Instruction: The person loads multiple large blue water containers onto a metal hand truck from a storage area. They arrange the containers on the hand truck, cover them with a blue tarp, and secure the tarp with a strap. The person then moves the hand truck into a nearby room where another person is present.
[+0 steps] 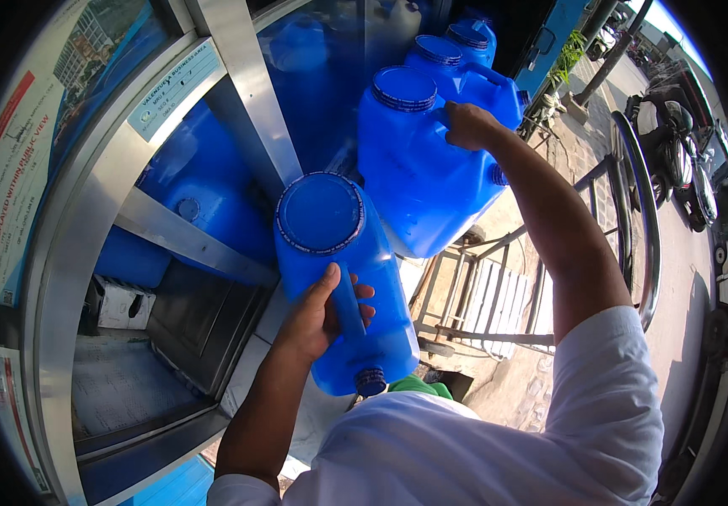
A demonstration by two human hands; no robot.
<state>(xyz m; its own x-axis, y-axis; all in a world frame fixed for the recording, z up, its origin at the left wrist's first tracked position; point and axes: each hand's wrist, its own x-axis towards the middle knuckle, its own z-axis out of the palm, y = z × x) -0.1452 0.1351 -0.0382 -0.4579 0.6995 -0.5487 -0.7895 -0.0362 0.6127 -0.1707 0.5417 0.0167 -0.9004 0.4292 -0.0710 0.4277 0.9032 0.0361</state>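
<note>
1. Left side: a blue container (233, 211) sits behind a silver metal frame (250, 80), apart from both hands
2. Left hand (306, 327): closed around the handle (349, 305) of the near jug (385, 295), thumb along the near side, fingers showing past the far side
3. Near jug: located in front of the body, wide lid (320, 212) away from the wearer, small cap (370, 381) toward the wearer; whether the base bears on anything cannot be told
4. Handling, near jug: expect a stiff plastic shell with slight give in the walls — light if empty, heavy if filled; the fill level cannot be read. Grip the handle; avoid the smooth, likely slippery sides and do not lift by the lid
5. Far jug (419, 181): located beyond the near jug, with further blue jugs (438, 52) behind; the same stiffness is expected
6. Right hand (475, 126): fingers curled at the top of the far jug, apparently around its handle — the exact closure is hidden
7. Right side: a curved metal rail (654, 240) stands beyond the right arm
</note>
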